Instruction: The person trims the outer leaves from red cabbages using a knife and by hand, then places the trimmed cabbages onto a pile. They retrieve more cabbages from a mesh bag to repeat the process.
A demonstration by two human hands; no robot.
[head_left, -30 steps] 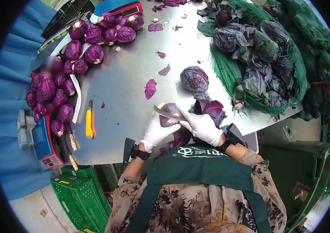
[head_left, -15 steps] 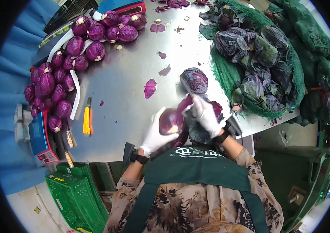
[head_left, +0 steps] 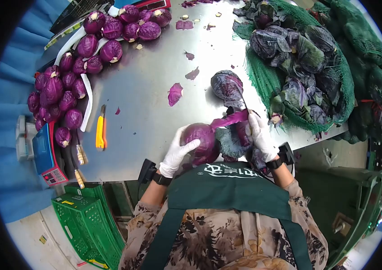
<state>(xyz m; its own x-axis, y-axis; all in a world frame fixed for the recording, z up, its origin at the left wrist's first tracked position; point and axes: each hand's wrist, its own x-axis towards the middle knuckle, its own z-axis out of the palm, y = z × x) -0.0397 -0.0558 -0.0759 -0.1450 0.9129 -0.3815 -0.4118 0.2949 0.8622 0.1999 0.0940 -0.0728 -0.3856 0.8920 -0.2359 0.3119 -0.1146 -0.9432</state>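
Head view, items in descending size.

1. Stainless steel table (head_left: 155, 85): reference surface for all positions below.
2. Green net sack (head_left: 263, 81): draped over the table's right edge, spread open, holding untrimmed cabbages (head_left: 299, 49) with dark, loose outer leaves.
3. Trimmed cabbages (head_left: 65, 85): a curved row along the table's left and far-left edges, touching one another.
4. Green crate (head_left: 83, 220): on the floor, below the table's near-left corner.
5. Blue scale (head_left: 42, 155): at the table's left edge, near corner.
6. Red cabbage head (head_left: 204, 139): held over the table's near edge, in front of the person's apron.
7. Loose cabbage (head_left: 227, 85): resting at the table's centre-right, apart from the held head.
8. Left hand (head_left: 177, 153): gloved, fingers wrapped around the red cabbage head's left side.
9. Right hand (head_left: 259, 135): gloved, closed on an outer leaf (head_left: 229, 120) that stretches away from the head. A thin, blade-like line rises from this hand; what it is cannot be told.
10. Yellow utility knife (head_left: 100, 132): lying untouched near the table's left edge.

Handling assessment: the head is probably dense, firm and heavy for its size, with a waxy skin that may slip in gloves. Cup the round body in the palm. Outer leaves likely snap or tear; grip them near the base.
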